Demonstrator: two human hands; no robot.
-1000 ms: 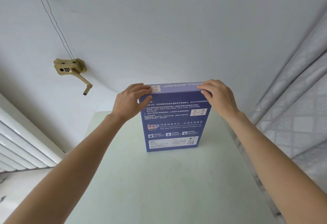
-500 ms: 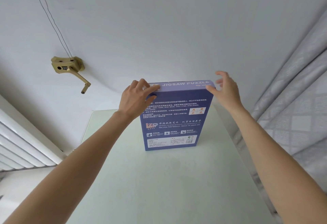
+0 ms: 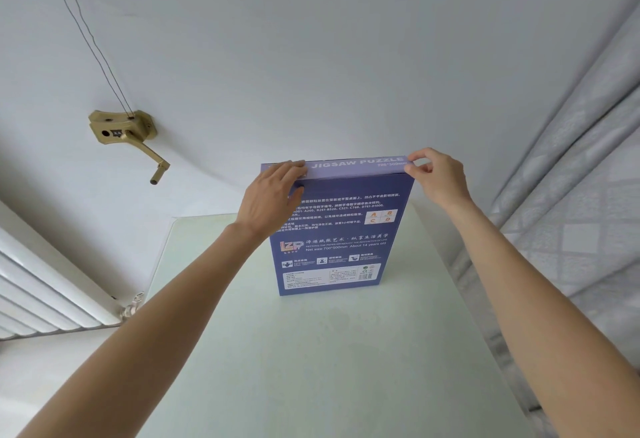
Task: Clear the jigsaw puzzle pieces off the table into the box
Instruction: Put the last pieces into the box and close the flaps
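Box stands upright on far half of table. Left hand grips top left corner. Right hand, off box half second ago, now pinches top right corner. No loose pieces visible; clearing looks finished.

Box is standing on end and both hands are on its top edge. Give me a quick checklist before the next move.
1. Box upright on the table: ok.
2. Left hand grips the top left corner: ok.
3. Right hand pinches the top right corner: ok.
4. Top flap shut: looks shut, cannot tell for sure.
5. Loose puzzle pieces left on the table: none in view, ok.
6. Room around the box, curtain close on the right: cannot tell.
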